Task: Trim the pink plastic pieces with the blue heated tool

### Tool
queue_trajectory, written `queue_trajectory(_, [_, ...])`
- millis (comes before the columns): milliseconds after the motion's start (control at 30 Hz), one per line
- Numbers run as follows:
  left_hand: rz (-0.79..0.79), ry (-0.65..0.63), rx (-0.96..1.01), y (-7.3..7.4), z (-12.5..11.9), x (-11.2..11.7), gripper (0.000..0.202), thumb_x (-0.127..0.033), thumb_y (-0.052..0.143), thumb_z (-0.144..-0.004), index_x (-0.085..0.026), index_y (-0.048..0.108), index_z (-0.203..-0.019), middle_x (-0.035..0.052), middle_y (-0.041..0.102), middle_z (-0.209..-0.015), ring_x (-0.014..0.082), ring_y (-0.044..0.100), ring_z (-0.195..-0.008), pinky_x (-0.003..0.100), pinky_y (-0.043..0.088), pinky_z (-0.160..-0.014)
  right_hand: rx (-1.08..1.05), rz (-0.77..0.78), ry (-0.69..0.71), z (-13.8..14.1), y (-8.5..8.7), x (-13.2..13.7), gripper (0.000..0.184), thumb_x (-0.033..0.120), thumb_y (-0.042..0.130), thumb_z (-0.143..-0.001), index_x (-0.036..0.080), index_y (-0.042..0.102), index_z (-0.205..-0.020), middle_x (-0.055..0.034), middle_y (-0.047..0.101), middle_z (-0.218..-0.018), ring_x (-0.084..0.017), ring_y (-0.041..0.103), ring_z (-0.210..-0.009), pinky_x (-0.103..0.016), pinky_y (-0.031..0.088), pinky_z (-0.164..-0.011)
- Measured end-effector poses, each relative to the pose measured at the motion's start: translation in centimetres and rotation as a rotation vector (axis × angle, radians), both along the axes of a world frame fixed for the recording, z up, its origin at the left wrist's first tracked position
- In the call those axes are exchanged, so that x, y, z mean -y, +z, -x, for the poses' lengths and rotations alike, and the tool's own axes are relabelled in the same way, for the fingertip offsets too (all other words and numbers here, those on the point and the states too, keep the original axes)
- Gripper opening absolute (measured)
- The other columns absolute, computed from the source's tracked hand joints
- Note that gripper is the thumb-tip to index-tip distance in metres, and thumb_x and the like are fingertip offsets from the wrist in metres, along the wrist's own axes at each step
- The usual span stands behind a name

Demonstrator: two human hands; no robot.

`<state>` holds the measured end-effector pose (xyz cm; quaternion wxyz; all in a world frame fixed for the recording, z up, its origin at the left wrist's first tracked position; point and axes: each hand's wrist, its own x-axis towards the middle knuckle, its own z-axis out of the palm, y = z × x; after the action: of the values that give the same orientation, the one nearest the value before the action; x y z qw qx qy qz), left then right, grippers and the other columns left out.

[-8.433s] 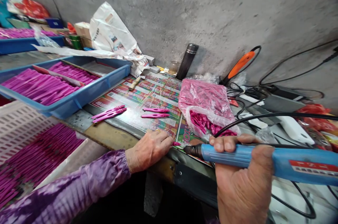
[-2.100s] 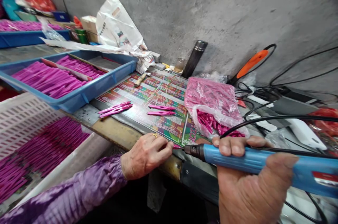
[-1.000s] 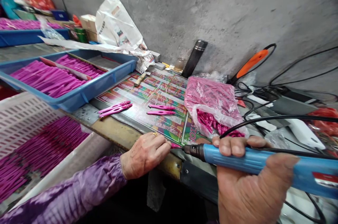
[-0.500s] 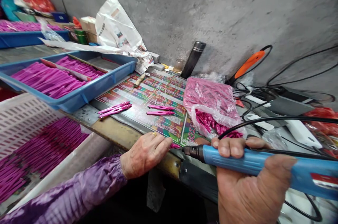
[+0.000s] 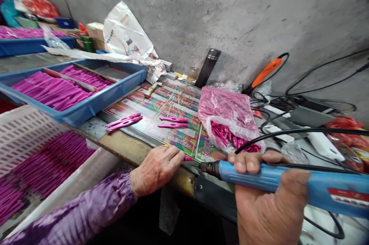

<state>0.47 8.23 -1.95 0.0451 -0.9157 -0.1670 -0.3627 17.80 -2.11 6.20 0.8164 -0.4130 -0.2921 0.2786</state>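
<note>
My right hand (image 5: 268, 195) is wrapped round a blue electric screwdriver (image 5: 259, 177), its black nose pointing left. My left hand (image 5: 158, 170) is closed at the bench edge, pressing down a pink plastic piece (image 5: 188, 158) whose end shows past the fingertips. The thin bit sits close to that end; whether they touch I cannot tell. Beyond the hands, two slim pink pieces (image 5: 173, 125) lie side by side on the printed sheet (image 5: 170, 137). Left of them is a small stack of similar pink pieces (image 5: 123, 122). A bag of glossy pink parts (image 5: 227, 112) lies open at right.
A blue tray (image 5: 69, 116) of pink pieces stands at left, with a white perforated basket (image 5: 25, 133) of more below. A small wooden-handled tool (image 5: 150, 90), a dark flask (image 5: 208, 68) and an orange-handled tool (image 5: 266, 72) are farther back. Black cables (image 5: 296, 133) cross the right side.
The screwdriver's nose has shifted slightly left and its bit has drawn a little away from the pink piece's end. My left hand keeps its hold. The whole view has shifted slightly.
</note>
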Motion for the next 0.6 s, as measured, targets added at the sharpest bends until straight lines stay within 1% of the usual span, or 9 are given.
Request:
queue_trajectory(100, [0.021,0.014,0.014,-0.2,-0.2,-0.1,0.019,-0.017,0.044,-0.106,-0.016,0.061,-0.099,0.0026,0.066,-0.082,0.0154,0.06,-0.067,0.027,0.045,-0.06,0.039,-0.011,-0.014,0.0,0.0,0.0,0.04,0.061,0.073,-0.081,0.025,0.058,-0.088,0.0057,0.048,-0.069,-0.013,0.048,-0.065,-0.038,0.052,-0.078])
queue_trajectory(200, [0.04,0.021,0.079,-0.6,-0.5,-0.4,0.024,-0.02,0.042,-0.108,-0.017,0.062,-0.096,0.0038,0.068,-0.083,0.0141,0.063,-0.069,0.025,0.048,-0.062,0.083,-0.012,-0.024,0.1,0.2,-0.1,0.041,0.061,0.075,-0.08,0.024,0.058,-0.085,0.0053,0.049,-0.068,-0.013,0.048,-0.064,-0.035,0.051,-0.075])
queue_trajectory(300, [0.08,0.006,0.174,-0.9,-0.7,-0.6,0.023,-0.02,0.045,-0.107,-0.016,0.064,-0.094,0.005,0.071,-0.084,0.0146,0.066,-0.071,0.025,0.051,-0.065,0.125,-0.007,-0.017,0.3,0.3,0.2,0.039,0.06,0.075,-0.08,0.024,0.059,-0.085,0.005,0.05,-0.066,-0.014,0.049,-0.063,-0.036,0.05,-0.072])
queue_trajectory(367, [0.153,-0.006,0.21,-0.7,-0.5,-0.3,0.019,-0.019,0.049,-0.105,-0.015,0.065,-0.096,0.0054,0.073,-0.085,0.0153,0.068,-0.073,0.025,0.052,-0.067,0.146,0.0,-0.007,0.3,0.4,0.5,0.04,0.061,0.074,-0.08,0.025,0.059,-0.085,0.0047,0.051,-0.066,-0.015,0.05,-0.063,-0.039,0.051,-0.073])
queue_trajectory(433, [0.277,-0.013,0.238,-0.2,-0.2,0.3,0.017,-0.018,0.052,-0.103,-0.015,0.068,-0.099,0.0039,0.073,-0.083,0.0144,0.068,-0.072,0.023,0.052,-0.066,0.158,0.009,0.003,0.4,0.5,0.7,0.037,0.059,0.074,-0.081,0.025,0.06,-0.085,0.0049,0.052,-0.067,-0.015,0.051,-0.064,-0.042,0.052,-0.077])
queue_trajectory(500, [0.448,-0.021,0.274,0.6,0.2,1.2,0.016,-0.018,0.054,-0.101,-0.016,0.07,-0.1,0.0019,0.073,-0.08,0.0129,0.067,-0.069,0.021,0.049,-0.064,0.175,0.018,0.022,0.5,0.6,0.8,0.034,0.057,0.073,-0.082,0.025,0.06,-0.085,0.005,0.053,-0.068,-0.015,0.053,-0.065,-0.044,0.052,-0.082])
queue_trajectory(600, [0.779,-0.003,0.301,1.9,0.7,2.4,0.016,-0.021,0.057,-0.097,-0.017,0.073,-0.096,-0.0006,0.07,-0.073,0.0119,0.062,-0.062,0.021,0.044,-0.059,0.23,-0.002,0.033,0.6,0.7,0.7,0.037,0.059,0.074,-0.082,0.024,0.062,-0.083,0.0048,0.054,-0.065,-0.015,0.053,-0.062,-0.039,0.052,-0.076])
